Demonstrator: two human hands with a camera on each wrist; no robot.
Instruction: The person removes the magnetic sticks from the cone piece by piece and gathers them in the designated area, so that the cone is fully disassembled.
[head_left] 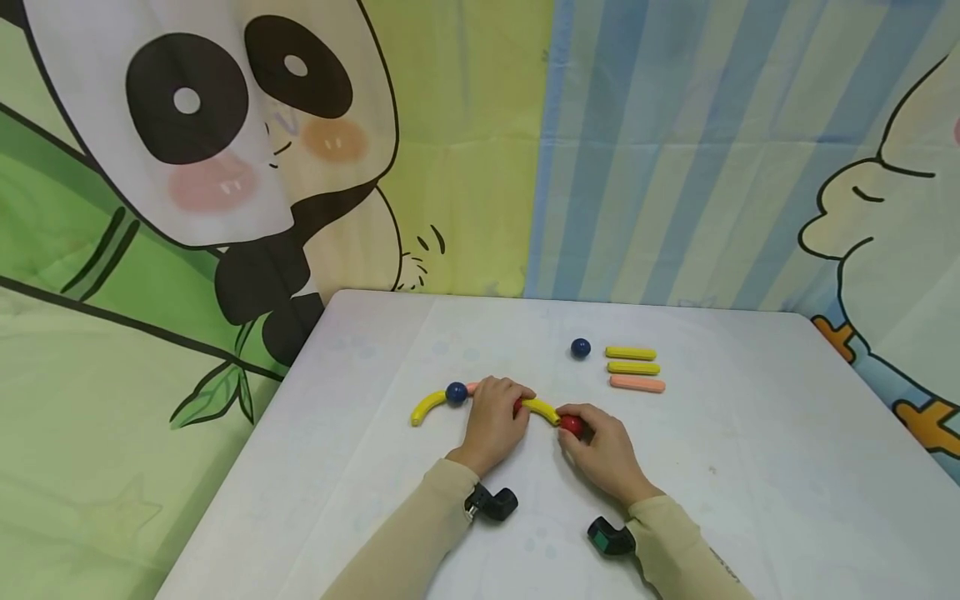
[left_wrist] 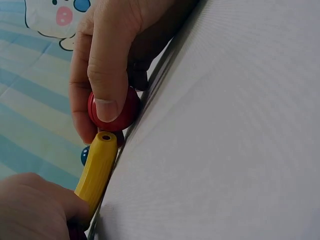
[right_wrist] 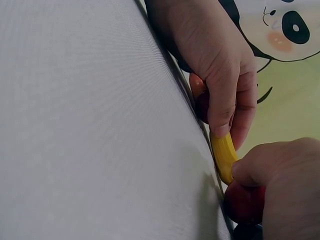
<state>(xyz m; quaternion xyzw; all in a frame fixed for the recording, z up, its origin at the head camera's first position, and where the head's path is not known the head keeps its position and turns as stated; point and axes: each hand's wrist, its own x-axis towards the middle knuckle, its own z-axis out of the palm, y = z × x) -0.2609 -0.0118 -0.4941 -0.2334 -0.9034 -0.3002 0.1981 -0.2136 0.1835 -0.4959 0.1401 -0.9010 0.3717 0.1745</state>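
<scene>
Left hand (head_left: 495, 423) and right hand (head_left: 602, 450) meet a row of pieces near the middle of a white table (head_left: 337, 367). The left thumb and fingers pinch a curved yellow rod (head_left: 542, 410) near its left end, beside a partly covered maroon ball (head_left: 517, 406); the right thumb and fingers grasp a red ball (head_left: 572, 425) at the rod's right end. Whether rod and red ball are joined cannot be told. Left of the left hand, the row shows a partly hidden pink piece (head_left: 472, 388), a blue ball (head_left: 456, 394) and an outer yellow rod (head_left: 427, 407), also curved. Beyond the right hand lie a loose blue ball (head_left: 581, 348), two straight yellow rods (head_left: 631, 353) and a straight pink rod (head_left: 637, 383).
</scene>
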